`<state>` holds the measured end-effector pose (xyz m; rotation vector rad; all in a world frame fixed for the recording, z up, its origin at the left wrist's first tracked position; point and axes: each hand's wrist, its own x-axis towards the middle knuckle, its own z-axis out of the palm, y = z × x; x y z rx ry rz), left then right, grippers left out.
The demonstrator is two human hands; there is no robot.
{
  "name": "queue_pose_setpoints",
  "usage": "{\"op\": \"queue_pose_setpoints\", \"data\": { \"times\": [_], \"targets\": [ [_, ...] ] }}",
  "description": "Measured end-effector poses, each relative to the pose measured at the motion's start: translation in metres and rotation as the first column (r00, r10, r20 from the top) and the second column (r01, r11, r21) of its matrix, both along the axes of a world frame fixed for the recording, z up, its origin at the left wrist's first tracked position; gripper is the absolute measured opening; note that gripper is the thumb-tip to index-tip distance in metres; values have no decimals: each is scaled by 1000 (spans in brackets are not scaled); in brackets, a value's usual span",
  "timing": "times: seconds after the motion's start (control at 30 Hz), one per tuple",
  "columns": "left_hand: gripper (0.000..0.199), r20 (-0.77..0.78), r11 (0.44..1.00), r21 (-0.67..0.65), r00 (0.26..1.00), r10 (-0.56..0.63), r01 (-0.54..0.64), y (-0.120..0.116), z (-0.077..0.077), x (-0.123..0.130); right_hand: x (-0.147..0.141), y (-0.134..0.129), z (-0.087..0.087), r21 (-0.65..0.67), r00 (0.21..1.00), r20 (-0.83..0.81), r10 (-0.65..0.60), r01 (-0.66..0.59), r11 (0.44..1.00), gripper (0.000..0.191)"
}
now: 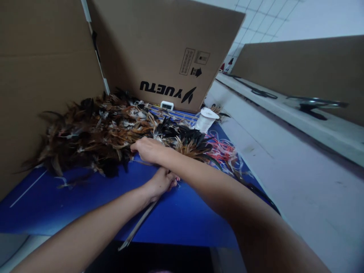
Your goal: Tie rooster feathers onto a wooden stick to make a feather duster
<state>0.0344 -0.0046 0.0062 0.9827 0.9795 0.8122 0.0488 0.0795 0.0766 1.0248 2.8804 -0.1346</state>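
My left hand (163, 183) is closed around a thin pale stick (138, 227), whose lower end sticks out past the front edge of the blue table. A bit of pink shows at its fingertips. Crossing above it, my right hand (148, 149) reaches to the near edge of a big heap of brown and black feathers (96, 129). Its fingers are bent and pressed together among the feathers; what they pinch is hidden. A bunch of dark feathers (184, 138) lies just beyond my right wrist.
A white spool (206, 120) stands behind the dark bunch, near pink and white strips (223, 149). A small white digital display (167, 105) sits against a cardboard panel (165, 45). Another cardboard wall (48, 57) bounds the left. The blue table (199, 212) meets a pale wall on the right.
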Motion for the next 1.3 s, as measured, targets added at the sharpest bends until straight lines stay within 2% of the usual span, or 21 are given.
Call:
{"op": "queue_pose_setpoints", "data": {
  "times": [0.17,0.23,0.3,0.4,0.47,0.53,0.6,0.67,0.7,0.77,0.87,0.9,0.97,1.1,1.2,1.3],
  "targets": [
    [19,-21,993,114,1000,-8,10,-3,-2,0,-16,11,-22,140,999,43,6,-12,990,32],
    [18,-15,993,119,1000,-2,4,-3,-1,-1,-15,15,-26,155,999,42,1,-8,988,31],
    [18,-22,996,89,1000,-12,13,-1,-1,-1,-10,19,-27,116,1000,-11,-18,19,993,26],
    [20,-6,998,45,999,-31,32,1,0,-1,4,23,-17,-31,975,-212,-69,64,997,15],
    [23,24,999,34,999,-39,38,1,0,-1,14,23,-7,-179,912,-380,-153,90,980,12],
    [24,33,999,30,998,-45,44,1,1,-1,22,21,3,-372,818,-488,-304,121,920,9],
    [24,15,998,27,999,-53,52,0,1,-1,27,19,9,-543,725,-511,-463,145,827,7],
    [25,-3,998,28,998,-58,58,0,2,-1,32,18,12,-630,668,-487,-563,178,756,7],
    [26,-7,998,29,998,-62,62,0,2,-1,35,18,12,-635,660,-472,-584,205,745,7],
    [27,2,998,26,998,-65,65,0,2,-1,40,19,11,-550,680,-447,-581,303,778,13],
    [28,11,998,18,998,-59,59,0,1,-1,44,15,12,-241,757,-402,-515,455,857,22],
    [28,7,998,18,998,-59,59,0,0,0,43,11,13,-148,793,-357,-494,474,868,21],
    [25,-11,998,20,998,-60,60,0,-1,1,39,2,14,-47,854,-210,-476,477,878,21],
    [14,-54,1000,5,998,-25,25,-1,0,2,20,-13,8,-34,906,85,-415,419,907,33],
    [10,-88,1000,-2,996,2,-2,-2,1,2,10,-12,-5,-68,903,170,-395,410,909,47],
    [13,-101,1000,22,995,-20,23,-2,1,1,8,-7,-13,-129,888,197,-416,444,887,46]
  ]
}}
